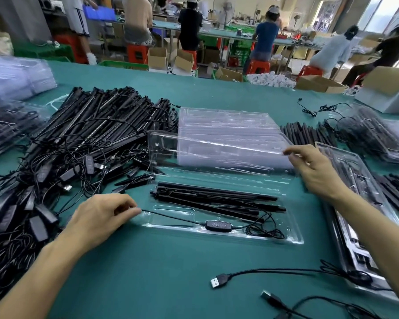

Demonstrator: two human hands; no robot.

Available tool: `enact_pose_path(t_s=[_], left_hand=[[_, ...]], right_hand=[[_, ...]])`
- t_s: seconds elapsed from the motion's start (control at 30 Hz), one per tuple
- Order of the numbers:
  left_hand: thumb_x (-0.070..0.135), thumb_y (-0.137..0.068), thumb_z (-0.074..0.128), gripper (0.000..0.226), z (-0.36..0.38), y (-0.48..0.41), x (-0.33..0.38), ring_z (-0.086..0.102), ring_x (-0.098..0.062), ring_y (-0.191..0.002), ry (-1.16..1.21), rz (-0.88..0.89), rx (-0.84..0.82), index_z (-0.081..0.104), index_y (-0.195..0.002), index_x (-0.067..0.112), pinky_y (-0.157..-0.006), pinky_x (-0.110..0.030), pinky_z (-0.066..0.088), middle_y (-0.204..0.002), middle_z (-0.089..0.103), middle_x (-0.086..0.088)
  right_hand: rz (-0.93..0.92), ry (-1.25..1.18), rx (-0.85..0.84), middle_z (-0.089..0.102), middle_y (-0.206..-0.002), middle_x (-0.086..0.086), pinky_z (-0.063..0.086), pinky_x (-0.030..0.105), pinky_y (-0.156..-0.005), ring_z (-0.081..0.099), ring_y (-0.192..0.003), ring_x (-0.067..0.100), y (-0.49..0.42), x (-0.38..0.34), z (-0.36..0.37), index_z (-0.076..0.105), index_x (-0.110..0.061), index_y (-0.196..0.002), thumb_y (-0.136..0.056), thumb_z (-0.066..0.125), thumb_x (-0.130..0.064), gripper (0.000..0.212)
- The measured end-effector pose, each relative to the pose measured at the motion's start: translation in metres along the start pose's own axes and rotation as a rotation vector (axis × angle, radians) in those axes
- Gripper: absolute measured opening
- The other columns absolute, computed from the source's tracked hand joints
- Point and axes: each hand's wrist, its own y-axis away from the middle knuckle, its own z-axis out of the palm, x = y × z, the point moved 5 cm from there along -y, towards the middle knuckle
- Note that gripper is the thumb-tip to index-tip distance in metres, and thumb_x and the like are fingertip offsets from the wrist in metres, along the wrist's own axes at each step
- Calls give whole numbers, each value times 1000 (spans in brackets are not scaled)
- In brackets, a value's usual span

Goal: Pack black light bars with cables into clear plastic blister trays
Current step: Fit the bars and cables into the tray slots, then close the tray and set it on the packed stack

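Blister tray: We saw one clear blister tray (295, 238) lying open on the green table (148, 284), between the two hands.
Light bars: A bundle of black light bars (217, 199) lay in its base, just beyond the left fingertips and below the right ones.
Cable: The thin cable (171, 216) ran from the left fingertips rightward along the near channel to an inline controller (218, 226), then into a loose coil.
Left hand: The left hand (101, 218) pinched the cable between thumb and forefinger at the tray's left near corner.
Right hand: The right hand (316, 171) seemed to pinch the free edge of the raised lid (217, 153). Its other fingers were loosely curled.
Doing it well: We judged that the cable and coil needed seating fully inside the channel before the lid came down, so nothing got trapped in the rim.
Edges: A tangled pile of bars (90, 134) crowded the left knuckles, and packed trays (355, 180) lay just outside the right wrist.
Open room: Bare table lay toward us from both hands, apart from a USB plug (219, 280).
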Motion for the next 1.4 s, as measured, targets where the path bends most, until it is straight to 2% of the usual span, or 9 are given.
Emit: enact_pose_path(t_s=[0.13,0.3,0.43,0.53,0.67,0.8,0.97,1.13,1.4], left_hand=[[58,-79,69,15,4,-3,-11,58,5,-73,-62,-171,-74,65,-73,45,-60,-27,46,-72,64,26],[44,-76,79,14,7,4,-17,63,-3,-77,91,-248,2,66,-78,42,-72,-35,53,-78,67,21],[-5,-82,67,30,-4,10,-12,60,-16,-76,184,-248,394,58,-89,23,-66,-25,47,-83,61,7],[3,-90,53,11,-19,13,28,56,-26,-81,192,-89,690,57,-94,12,-70,-34,44,-88,59,-6],[56,-90,41,44,9,-23,99,58,-23,-113,28,133,252,66,-113,28,-97,-43,41,-120,65,2],[97,-66,2,91,73,-32,93,0,-24,-153,-352,-14,-341,9,-149,58,-119,-59,-1,-165,4,11],[97,-63,-11,87,99,-20,77,-12,-26,-152,-367,11,-315,-15,-143,63,-117,-61,-8,-164,-11,12],[96,-68,-9,69,102,-19,74,-20,-26,-150,-339,16,-294,-29,-127,70,-118,-60,-10,-162,-18,11],[91,-71,2,83,94,-23,86,3,-26,-152,-377,-9,-290,13,-147,60,-116,-64,0,-165,10,5]], right_hand=[[1,-97,-25,66,-94,-13,48,10,-67,61,-78,-2,25,-6,-9,68,-22,-104,-94,58,-17,15],[128,-119,-185,71,-71,0,52,32,-62,65,-64,12,69,-15,9,74,-27,-74,-83,58,-47,28],[245,60,-422,68,-68,1,47,25,-67,61,-65,13,99,-4,45,70,-23,-73,-81,79,-26,12],[264,145,-424,62,-66,-3,39,18,-60,52,-63,8,101,-2,54,60,-30,-70,-84,75,-29,21],[321,230,-576,58,-70,-10,36,16,-59,52,-67,9,91,0,58,56,-29,-75,-88,69,-34,19],[390,285,-568,56,-76,-6,38,31,-62,53,-77,18,84,0,65,49,-26,-78,-88,63,-49,28],[253,392,-474,50,-124,-3,44,38,-93,47,-118,26,84,-12,72,50,-42,-135,-95,57,-38,41],[85,646,-376,48,-133,-11,47,32,-77,50,-107,23,117,-25,91,25,-44,-149,-96,37,-12,63],[346,282,-364,70,-119,-6,46,25,-90,62,-114,20,101,-1,59,71,-34,-115,-95,55,-11,34]])
